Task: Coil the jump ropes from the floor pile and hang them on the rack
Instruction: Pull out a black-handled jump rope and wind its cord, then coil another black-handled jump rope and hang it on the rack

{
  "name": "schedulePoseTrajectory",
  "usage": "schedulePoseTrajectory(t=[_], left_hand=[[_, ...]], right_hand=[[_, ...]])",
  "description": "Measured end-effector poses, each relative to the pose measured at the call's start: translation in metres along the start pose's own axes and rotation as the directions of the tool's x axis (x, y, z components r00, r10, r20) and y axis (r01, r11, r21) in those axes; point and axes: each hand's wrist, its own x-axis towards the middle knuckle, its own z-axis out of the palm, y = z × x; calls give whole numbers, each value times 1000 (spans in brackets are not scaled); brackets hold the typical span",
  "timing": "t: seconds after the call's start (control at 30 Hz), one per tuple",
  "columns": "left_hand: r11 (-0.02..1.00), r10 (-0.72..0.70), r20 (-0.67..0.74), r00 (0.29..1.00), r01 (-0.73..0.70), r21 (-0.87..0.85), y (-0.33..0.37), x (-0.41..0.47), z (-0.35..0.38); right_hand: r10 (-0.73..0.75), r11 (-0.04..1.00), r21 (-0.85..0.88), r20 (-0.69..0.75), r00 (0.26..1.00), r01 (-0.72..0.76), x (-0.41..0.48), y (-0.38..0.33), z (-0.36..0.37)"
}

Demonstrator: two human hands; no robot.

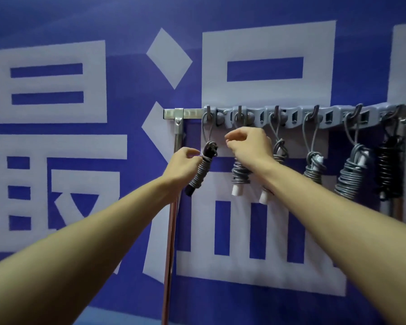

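Head view, near to far: two bare forearms reach in from the btm corners, left forearm [80, 242] and right forearm [338, 219], both angled up toward mid-frame.

The left hand [183, 166] sits just left of centre, fingers curled, pinching the top of the first rope [203, 168]. That's a grey coil w/ dark handle ends, tilted, its lower end swung toward the left. Its thin loop runs up to the first hook [208, 113].

The right hand [249, 146] is just right of it and a bit higher, fingers curled, thumb and forefinger close together. It covers the loop of the second rope [239, 175], so can't tell whether it grips anything.

The second rope is a grey bundle w/ a white handle [236, 191] poking out below, hanging under the right wrist. Further right hang the third rope [279, 150], partly behind the right forearm, then the fourth rope [313, 168], the fifth rope [350, 173], and a black rope [388, 170] near the right edge. All are coiled and each is on its own hook.

The hooks sit on a grey hook strip [293, 117] along a steel bar [171, 113] across mid-frame, carried at its left end by an upright pole [172, 219] running down to the btm edge.

Behind everything is a blue banner [131, 90] w/ large white characters, filling the frame.
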Motion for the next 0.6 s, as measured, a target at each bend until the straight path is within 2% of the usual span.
schedulePoseTrajectory(t=[0.17,0.3,0.43,0.5,0.6], left_hand=[[999,-36,26,999,36,21,5,-71,0],[980,-110,244,964,64,189,-1,-135,18],[948,-191,456,869,44,314,-22,-205,49],[937,-250,529,811,64,344,-41,-242,65],[901,-324,644,693,18,434,-77,-299,89]], right_hand=[[42,995,-93,189,981,-25,-70,10,-44],[144,971,-229,365,920,-61,-141,29,-79],[255,921,-388,506,824,-47,-216,60,-109],[341,868,-496,581,739,-10,-254,83,-120],[470,802,-597,641,607,9,-312,118,-133]])
